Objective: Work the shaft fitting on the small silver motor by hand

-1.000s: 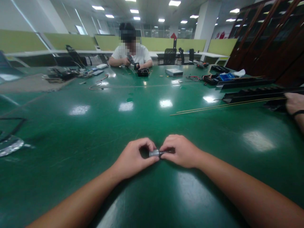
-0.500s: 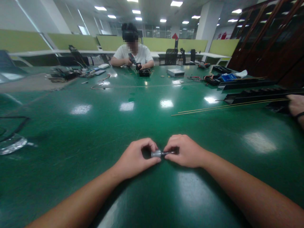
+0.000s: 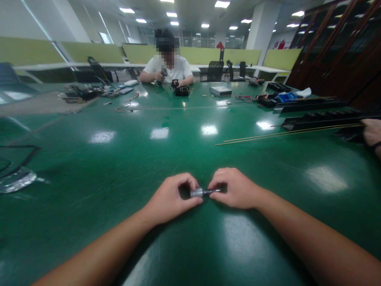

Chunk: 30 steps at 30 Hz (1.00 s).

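Observation:
Both my hands rest low on the glossy green table [image 3: 119, 167], meeting over a small silver metal cylinder [image 3: 197, 193]. My left hand [image 3: 171, 198] is curled round it, thumb and fingers pinching its left end. My right hand [image 3: 235, 190] is closed in a pinch on a thin dark shaft [image 3: 212, 191] that sticks out of the cylinder's right end. The part lies just above the table surface between the two hands; what is inside my palms is hidden.
Thin brass rods [image 3: 285, 133] lie at mid right beside long black trays [image 3: 321, 117]. Another person's hand [image 3: 372, 133] rests at the right edge. A person in white [image 3: 166, 67] works at the far end. A clear bag and cable [image 3: 14, 174] lie at left.
My hands and the cylinder have stayed together; they appear slightly farther right as my head shifts. The far person's hands have moved a little.

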### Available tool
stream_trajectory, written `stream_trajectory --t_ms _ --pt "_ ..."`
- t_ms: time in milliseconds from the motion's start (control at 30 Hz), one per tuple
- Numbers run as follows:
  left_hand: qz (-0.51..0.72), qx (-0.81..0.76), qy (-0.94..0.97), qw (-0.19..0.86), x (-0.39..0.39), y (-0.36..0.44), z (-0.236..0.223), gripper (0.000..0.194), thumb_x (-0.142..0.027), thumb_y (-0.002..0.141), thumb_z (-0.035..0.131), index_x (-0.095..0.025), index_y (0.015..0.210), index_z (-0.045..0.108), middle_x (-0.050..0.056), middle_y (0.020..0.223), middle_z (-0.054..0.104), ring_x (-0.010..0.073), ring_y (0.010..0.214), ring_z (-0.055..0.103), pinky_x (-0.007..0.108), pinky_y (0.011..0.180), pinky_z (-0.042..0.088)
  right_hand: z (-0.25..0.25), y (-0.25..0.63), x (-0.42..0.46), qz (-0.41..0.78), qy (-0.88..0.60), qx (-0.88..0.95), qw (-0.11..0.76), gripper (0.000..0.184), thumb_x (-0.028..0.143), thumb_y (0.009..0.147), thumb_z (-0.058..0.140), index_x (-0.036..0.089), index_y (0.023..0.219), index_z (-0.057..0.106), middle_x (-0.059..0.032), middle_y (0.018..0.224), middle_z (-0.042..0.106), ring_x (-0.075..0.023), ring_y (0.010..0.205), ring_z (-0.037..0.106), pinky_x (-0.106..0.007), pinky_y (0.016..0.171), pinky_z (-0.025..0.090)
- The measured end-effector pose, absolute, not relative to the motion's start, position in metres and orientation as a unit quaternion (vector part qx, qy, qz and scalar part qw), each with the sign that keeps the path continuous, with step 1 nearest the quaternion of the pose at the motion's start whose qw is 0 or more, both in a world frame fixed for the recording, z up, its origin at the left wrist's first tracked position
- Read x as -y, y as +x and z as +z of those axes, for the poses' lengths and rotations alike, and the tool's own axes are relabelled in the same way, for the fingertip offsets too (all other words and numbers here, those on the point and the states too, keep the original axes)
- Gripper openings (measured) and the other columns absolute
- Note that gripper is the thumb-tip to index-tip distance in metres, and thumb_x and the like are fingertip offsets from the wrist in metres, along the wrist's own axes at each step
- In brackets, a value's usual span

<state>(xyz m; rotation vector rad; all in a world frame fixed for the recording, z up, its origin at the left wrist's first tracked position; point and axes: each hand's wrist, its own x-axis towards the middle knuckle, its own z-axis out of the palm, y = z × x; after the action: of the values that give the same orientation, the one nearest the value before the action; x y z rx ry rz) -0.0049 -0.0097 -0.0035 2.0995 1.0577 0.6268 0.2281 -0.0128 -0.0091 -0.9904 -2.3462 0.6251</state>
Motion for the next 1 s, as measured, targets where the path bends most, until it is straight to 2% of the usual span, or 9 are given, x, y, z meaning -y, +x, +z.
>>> stream_trajectory --t_ms 1000 --pt "0.241 -0.406 0.809 0.35 0.01 -0.004 -0.002 0.019 -0.025 0.075 0.074 -0.017 0.079 0.057 0.002 0.085 0.067 0.0178 0.079 0.061 0.028 0.074 0.049 -0.004 0.24 0.01 0.228 -0.374 0.866 0.241 0.006 0.014 0.074 0.07 0.017 0.079 0.073 -0.0025 0.075 0.071 -0.0153 0.073 0.063 -0.027 0.071 0.045"
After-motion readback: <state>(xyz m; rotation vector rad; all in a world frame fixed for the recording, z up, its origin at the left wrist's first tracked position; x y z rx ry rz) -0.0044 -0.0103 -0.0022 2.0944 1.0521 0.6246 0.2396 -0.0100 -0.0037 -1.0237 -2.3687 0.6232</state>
